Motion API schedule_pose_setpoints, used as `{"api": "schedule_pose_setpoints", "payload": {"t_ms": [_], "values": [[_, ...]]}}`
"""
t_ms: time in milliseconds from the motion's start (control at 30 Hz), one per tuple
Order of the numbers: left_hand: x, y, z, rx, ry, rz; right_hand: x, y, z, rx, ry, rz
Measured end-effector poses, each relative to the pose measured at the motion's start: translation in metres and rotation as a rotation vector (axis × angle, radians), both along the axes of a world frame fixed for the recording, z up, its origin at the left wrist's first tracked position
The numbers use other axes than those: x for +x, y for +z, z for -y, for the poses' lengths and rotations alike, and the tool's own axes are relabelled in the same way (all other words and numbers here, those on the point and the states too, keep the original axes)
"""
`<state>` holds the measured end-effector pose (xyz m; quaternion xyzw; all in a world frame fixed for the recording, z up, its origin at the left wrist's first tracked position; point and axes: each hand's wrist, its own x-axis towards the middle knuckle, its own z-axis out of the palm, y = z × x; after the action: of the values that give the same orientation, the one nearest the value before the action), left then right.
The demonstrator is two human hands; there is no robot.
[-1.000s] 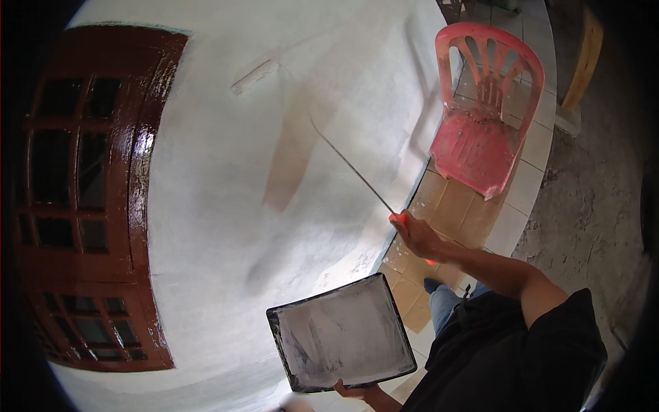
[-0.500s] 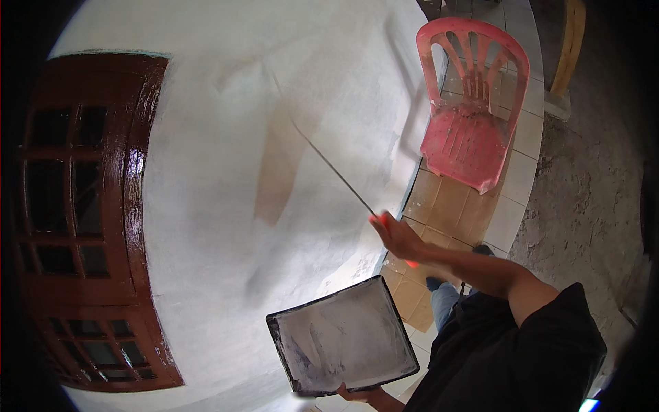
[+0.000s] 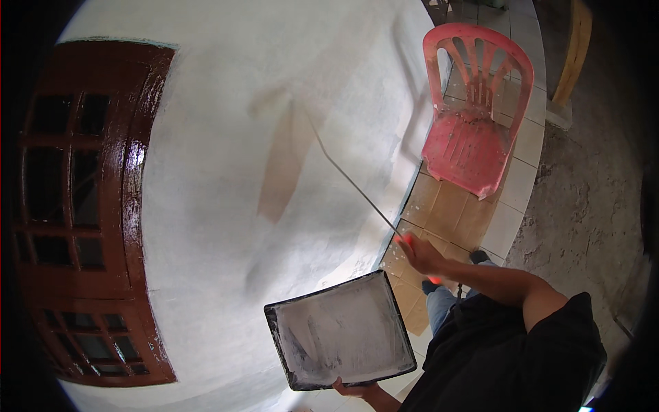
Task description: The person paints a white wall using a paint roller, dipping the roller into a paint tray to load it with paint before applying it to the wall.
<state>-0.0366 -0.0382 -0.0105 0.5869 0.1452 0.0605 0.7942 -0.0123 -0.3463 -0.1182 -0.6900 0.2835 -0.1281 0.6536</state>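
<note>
Beneath the head camera, I watch two busy hands beside a white wall (image 3: pixel 206 226).
Nearest to me, the left hand (image 3: pixel 350 389) grips the lower edge of a black-rimmed tray (image 3: pixel 350 336), its inside smeared pale grey; farther up, the right hand (image 3: pixel 421 254) is closed firmly around the red handle (image 3: pixel 408 240) of a paint roller (image 3: pixel 364 196), whose thin rod slants up and left across my view of the wall. At its far end the roller head (image 3: pixel 268 101) is blurred, just above a brownish patch (image 3: pixel 278 182); I cannot tell whether it touches the wall. Beyond the right hand, a speckled red chair (image 3: pixel 473 147) stands on the tiled floor (image 3: pixel 508 218), near the wall. Well off to the left, I see a glossy brown window frame (image 3: pixel 135 206).
</note>
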Motion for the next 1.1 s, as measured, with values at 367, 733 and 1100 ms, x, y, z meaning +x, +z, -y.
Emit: {"api": "schedule_pose_setpoints", "payload": {"t_ms": [367, 733, 1100], "values": [[-0.007, -0.006, -0.001, 0.002, 0.05, 0.002, 0.022, -0.002, 0.02, -0.038, -0.091, -0.077], [-0.013, 0.001, 0.01, -0.02, 0.041, 0.015, 0.033, 0.058, 0.098, -0.077, -0.119, 0.131], [-0.013, -0.009, -0.012, -0.013, -0.027, -0.015, -0.029, -0.04, -0.002, -0.093, -0.018, -0.014]]}}
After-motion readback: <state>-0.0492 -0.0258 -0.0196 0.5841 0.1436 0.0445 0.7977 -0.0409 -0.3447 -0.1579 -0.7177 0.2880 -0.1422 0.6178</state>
